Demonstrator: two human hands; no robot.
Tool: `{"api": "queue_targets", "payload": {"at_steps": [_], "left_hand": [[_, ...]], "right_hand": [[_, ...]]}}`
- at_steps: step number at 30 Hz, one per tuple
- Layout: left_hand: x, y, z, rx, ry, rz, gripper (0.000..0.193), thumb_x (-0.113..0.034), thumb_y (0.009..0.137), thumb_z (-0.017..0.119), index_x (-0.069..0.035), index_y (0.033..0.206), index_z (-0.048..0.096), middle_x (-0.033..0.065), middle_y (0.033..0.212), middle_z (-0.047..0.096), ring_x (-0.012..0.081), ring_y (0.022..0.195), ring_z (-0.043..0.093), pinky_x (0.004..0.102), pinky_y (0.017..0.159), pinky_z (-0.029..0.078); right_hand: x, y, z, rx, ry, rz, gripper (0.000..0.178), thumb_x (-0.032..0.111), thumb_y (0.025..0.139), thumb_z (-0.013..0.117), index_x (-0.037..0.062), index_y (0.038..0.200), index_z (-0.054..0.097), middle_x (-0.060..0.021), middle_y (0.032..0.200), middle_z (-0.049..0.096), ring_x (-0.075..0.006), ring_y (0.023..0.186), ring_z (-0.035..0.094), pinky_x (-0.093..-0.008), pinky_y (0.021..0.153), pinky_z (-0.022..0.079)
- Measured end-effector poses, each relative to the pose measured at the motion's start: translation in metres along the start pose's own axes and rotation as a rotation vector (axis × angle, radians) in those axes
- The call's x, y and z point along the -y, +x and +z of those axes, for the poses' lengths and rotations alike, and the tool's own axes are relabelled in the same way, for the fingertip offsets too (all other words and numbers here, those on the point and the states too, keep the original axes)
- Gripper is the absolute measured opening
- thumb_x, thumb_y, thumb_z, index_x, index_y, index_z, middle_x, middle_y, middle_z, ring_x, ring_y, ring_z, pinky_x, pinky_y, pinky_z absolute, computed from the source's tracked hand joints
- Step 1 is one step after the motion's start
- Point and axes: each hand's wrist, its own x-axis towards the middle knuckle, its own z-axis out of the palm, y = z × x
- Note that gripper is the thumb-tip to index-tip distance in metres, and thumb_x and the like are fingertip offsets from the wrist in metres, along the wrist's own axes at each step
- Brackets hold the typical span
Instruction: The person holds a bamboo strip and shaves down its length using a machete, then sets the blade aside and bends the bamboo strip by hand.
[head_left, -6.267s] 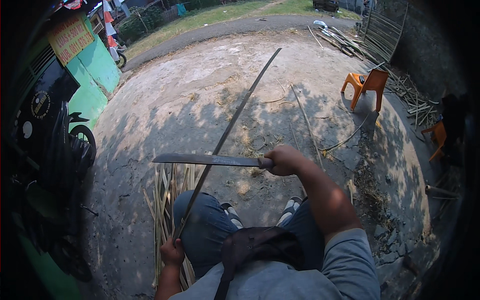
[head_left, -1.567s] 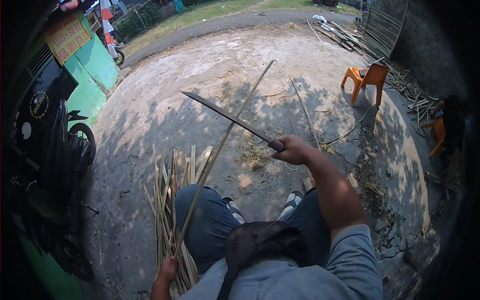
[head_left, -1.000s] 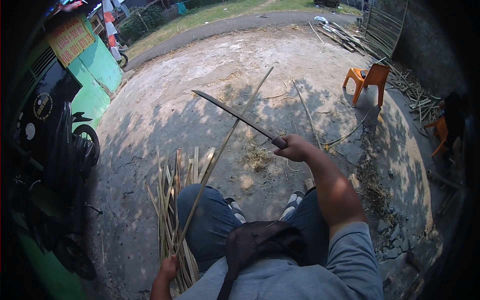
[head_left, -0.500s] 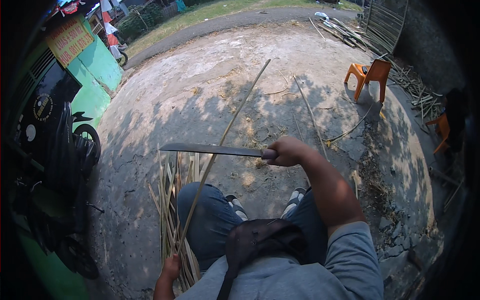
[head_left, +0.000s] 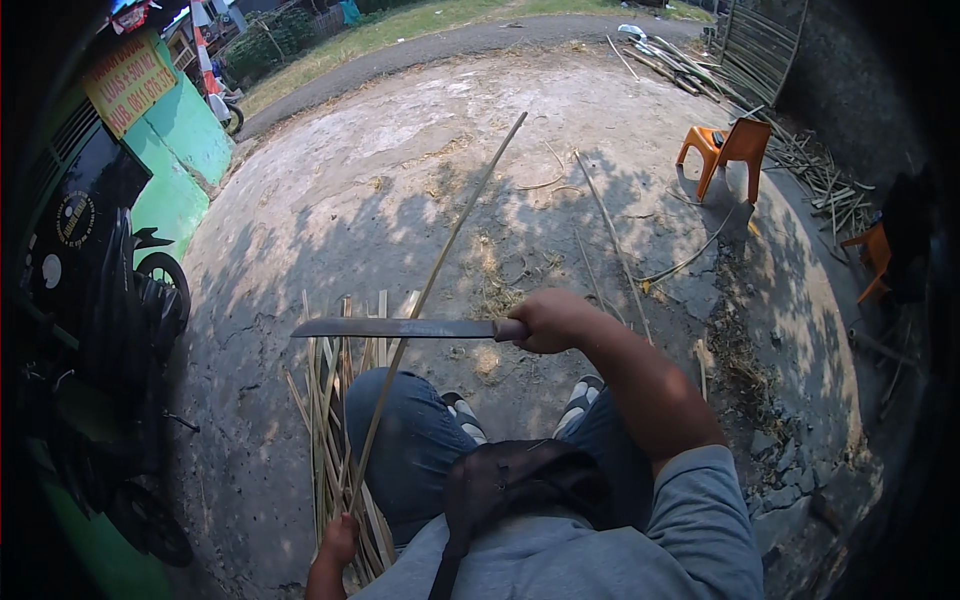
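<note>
My right hand (head_left: 550,321) is closed round the short handle of a machete (head_left: 400,328). Its long, dark blade points left, level across the front of my knees. Under or against the blade runs a long, thin bamboo strip (head_left: 462,221), slanting away from me to the upper right. Low on the left, my left hand (head_left: 340,538) grips the near end of this strip. Beside my left knee lies a bundle of split bamboo strips (head_left: 322,420), partly hidden behind my leg and left hand.
Loose bamboo sticks (head_left: 612,235) lie on the concrete ahead. An orange plastic chair (head_left: 735,147) stands at the far right, near a bamboo pile (head_left: 675,65). A parked motorcycle (head_left: 150,330) is on the left, by a green wall (head_left: 170,205). A black bag (head_left: 520,485) rests on my lap.
My right hand and the machete have moved slightly left and nearer to me, with the blade lower along the bamboo strip. My left hand keeps its hold. The whole view has shifted a little.
</note>
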Motion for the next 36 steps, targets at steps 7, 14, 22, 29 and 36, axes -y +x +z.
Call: {"api": "queue_targets", "payload": {"at_steps": [7, 14, 22, 29, 36], "left_hand": [[-0.020, -0.008, 0.002, -0.052, -0.078, -0.039, 0.083, -0.079, 0.100, 0.033, -0.006, 0.062, 0.046, 0.0004, 0.058, 0.041, 0.0157, 0.056, 0.041, 0.0374, 0.055, 0.033], [-0.019, -0.008, -0.004, -0.062, 0.021, 0.004, 0.081, -0.072, 0.105, 0.028, -0.006, 0.064, 0.053, 0.0045, 0.059, 0.050, 0.0204, 0.056, 0.051, 0.0382, 0.059, 0.044], [-0.020, -0.010, 0.002, -0.035, -0.040, 0.008, 0.081, -0.072, 0.105, 0.028, -0.006, 0.063, 0.049, 0.0032, 0.058, 0.046, 0.0178, 0.055, 0.045, 0.0375, 0.056, 0.038], [-0.047, -0.014, -0.009, 0.014, -0.073, -0.052, 0.082, -0.073, 0.105, 0.027, -0.007, 0.062, 0.049, 0.0031, 0.058, 0.046, 0.0188, 0.056, 0.045, 0.0381, 0.057, 0.037], [-0.041, -0.014, -0.011, 0.051, -0.008, -0.091, 0.084, -0.072, 0.105, 0.023, -0.006, 0.062, 0.050, 0.0045, 0.058, 0.046, 0.0203, 0.057, 0.046, 0.0385, 0.058, 0.037]], "right_hand": [[-0.027, 0.002, -0.014, 0.025, -0.012, 0.104, 0.028, 0.034, 0.083, 0.076, 0.0141, 0.103, 0.077, -0.0143, 0.095, 0.076, -0.0348, 0.094, 0.072, -0.0472, 0.083, 0.055], [-0.078, 0.003, -0.002, -0.104, 0.340, 0.315, 0.037, 0.033, 0.082, 0.078, 0.0070, 0.108, 0.074, -0.0195, 0.097, 0.075, -0.0365, 0.093, 0.072, -0.0449, 0.083, 0.054], [-0.011, -0.002, -0.001, 0.032, 0.054, 0.063, 0.030, 0.032, 0.083, 0.075, 0.0129, 0.107, 0.076, -0.0167, 0.096, 0.075, -0.0378, 0.093, 0.072, -0.0480, 0.084, 0.056], [-0.046, 0.003, -0.008, -0.005, 0.121, 0.149, 0.033, 0.034, 0.082, 0.076, 0.0114, 0.107, 0.076, -0.0186, 0.098, 0.075, -0.0378, 0.093, 0.072, -0.0461, 0.084, 0.056], [-0.050, 0.003, -0.002, -0.074, 0.211, 0.208, 0.032, 0.031, 0.081, 0.075, 0.0107, 0.106, 0.076, -0.0196, 0.096, 0.075, -0.0387, 0.093, 0.072, -0.0465, 0.082, 0.055]]}}
